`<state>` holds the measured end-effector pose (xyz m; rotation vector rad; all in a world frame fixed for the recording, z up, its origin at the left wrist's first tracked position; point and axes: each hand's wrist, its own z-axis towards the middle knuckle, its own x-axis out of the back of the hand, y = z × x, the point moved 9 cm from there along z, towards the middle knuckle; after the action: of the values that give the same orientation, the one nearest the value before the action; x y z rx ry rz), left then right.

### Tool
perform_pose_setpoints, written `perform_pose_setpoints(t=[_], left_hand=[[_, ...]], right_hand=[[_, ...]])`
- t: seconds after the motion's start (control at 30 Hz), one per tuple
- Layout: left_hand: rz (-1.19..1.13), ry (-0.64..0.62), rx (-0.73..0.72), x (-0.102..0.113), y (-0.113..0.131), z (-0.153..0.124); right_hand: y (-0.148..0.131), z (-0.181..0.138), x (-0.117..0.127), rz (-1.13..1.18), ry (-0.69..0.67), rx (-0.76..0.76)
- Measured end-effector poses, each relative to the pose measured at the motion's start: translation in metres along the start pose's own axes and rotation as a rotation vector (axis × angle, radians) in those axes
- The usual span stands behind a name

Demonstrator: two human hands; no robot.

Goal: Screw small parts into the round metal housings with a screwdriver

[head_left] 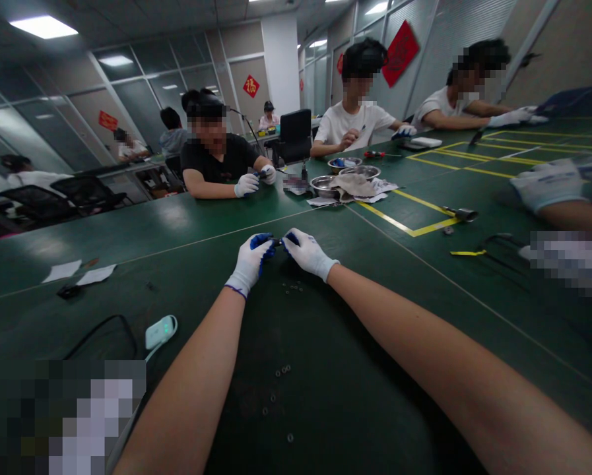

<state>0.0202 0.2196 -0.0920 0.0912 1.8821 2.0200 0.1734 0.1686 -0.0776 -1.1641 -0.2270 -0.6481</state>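
Observation:
Both my hands wear white gloves with blue palms and meet above the green table [201, 349]. My left hand [252, 258] is closed around a small dark part [276, 243], too small to name. From the other side, my right hand [305, 251] pinches the same part's end between thumb and fingers. Below my hands, several tiny metal rings [292, 287] lie on the table. More small rings [284, 371] are scattered nearer to me, between my forearms.
A white power bank [161, 332] with a cable lies left, near paper sheets [96, 274]. Metal bowls [325, 187] and a grey cloth [356, 186] stand ahead. Yellow tape [414, 232] marks the right side, where a co-worker's gloved hand [548, 185] reaches in. Other people sit opposite.

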Motion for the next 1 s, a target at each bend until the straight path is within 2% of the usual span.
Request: perform_pose_setpoints(t=[0.2,0.4,0.5,0.63,0.77,1.0], left_hand=[[-0.024,0.013,0.001,0.000,0.000,0.000],[-0.002,0.009,-0.016,0.001,-0.001,0.002],[0.109,0.079,-0.143,0.007,0.010,0.001],[0.440,0.219,-0.393,0.008,0.034,-0.012],[0.687,0.181,-0.528,-0.009,0.047,-0.026],[0.862,0.116,-0.607,-0.024,0.052,-0.036]], right_hand=[[-0.001,0.000,0.001,-0.004,0.014,0.017],[-0.001,0.000,-0.003,-0.074,-0.026,0.001],[0.000,0.000,-0.002,-0.058,0.017,0.006],[0.004,0.001,-0.006,-0.012,0.014,0.009],[0.003,0.002,-0.008,0.009,-0.024,0.036],[-0.003,0.003,-0.007,0.029,-0.048,0.115]])
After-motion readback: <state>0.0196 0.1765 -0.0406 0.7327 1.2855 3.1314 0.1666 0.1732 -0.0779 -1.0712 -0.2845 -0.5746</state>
